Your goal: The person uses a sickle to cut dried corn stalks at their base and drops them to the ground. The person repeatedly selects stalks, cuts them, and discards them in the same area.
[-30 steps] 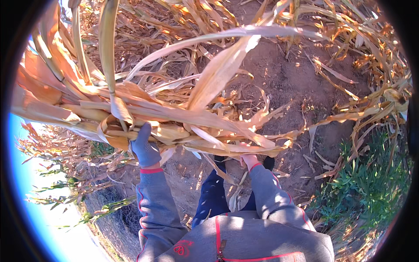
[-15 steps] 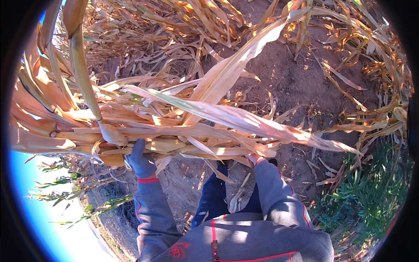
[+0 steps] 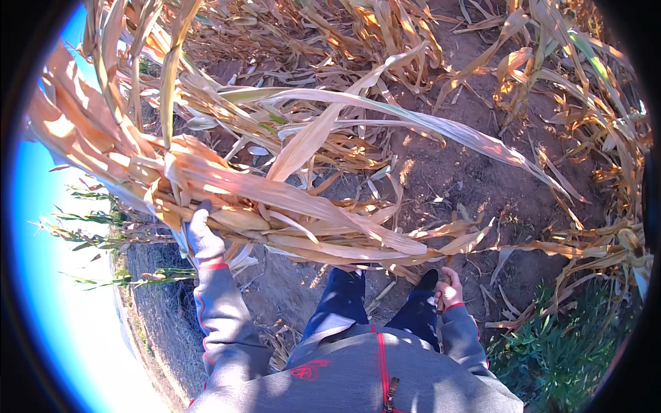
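Sunlit brown soil (image 3: pixel 447 168) beyond | bare right hand (image 3: pixel 450 289) shifted rightward since earlier frame, fingers curled, cannot tell if holding anything | dry cornstalk bundle (image 3: pixel 303 203) spans left to right, gloved left hand (image 3: pixel 205 235) grasping its near side | left fingers partly hidden; bundle's far-left end cut off

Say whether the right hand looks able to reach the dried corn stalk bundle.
Probably yes: the bare right hand is close to the dried corn stalk bundle, with nothing visibly blocking the way.
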Motion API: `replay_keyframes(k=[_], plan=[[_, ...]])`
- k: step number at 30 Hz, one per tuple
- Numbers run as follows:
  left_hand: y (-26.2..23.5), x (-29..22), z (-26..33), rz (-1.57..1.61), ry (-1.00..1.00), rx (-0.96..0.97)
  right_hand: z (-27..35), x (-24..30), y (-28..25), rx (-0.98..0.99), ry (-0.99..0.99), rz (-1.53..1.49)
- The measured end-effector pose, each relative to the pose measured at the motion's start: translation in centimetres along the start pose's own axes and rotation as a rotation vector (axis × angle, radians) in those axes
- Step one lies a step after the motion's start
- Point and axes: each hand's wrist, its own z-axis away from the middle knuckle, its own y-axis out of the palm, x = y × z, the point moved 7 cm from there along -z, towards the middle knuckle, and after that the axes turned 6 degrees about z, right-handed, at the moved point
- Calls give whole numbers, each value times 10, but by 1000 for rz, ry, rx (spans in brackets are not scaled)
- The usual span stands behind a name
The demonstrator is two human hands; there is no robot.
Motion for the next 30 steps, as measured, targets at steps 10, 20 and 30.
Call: replay_keyframes(k=[10,20,30], plan=[[147,21,-124,-4,-21,446,-89,67,159,169,-149,74],[257,64,-207,-6,-119,729,-150,30,257,90,-134,190],[157,75,-192,-46,18,463,-181,7,266,70,-31,256]])
